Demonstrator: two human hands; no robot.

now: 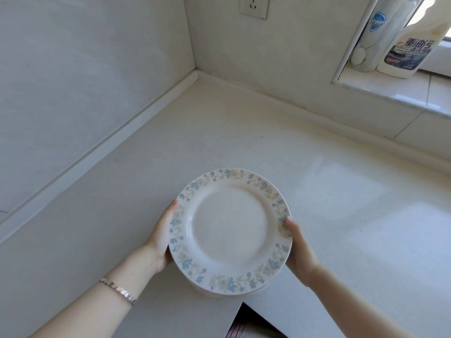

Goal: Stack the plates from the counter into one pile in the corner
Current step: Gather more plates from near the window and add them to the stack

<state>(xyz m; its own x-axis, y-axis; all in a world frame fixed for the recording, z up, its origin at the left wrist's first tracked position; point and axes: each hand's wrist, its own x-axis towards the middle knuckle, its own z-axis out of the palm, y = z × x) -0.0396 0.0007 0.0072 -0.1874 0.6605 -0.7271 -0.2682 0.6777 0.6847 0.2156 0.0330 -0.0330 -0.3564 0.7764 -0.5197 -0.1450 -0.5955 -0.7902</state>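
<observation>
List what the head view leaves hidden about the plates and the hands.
Head view:
- Number of plates under the top plate; it covers them.
- Fingers of left hand and right hand; tucked under the rim.
- Bottles; cut by top edge.
- Striped cloth; cut by bottom edge.

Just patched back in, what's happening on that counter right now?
A person holds a pile of floral-rimmed plates from both sides, the left hand gripping its left rim and the right hand its right rim. The pile is at the near edge of the counter, not yet in the corner where the walls meet. Whether it rests there or is lifted, I cannot tell.
</observation>
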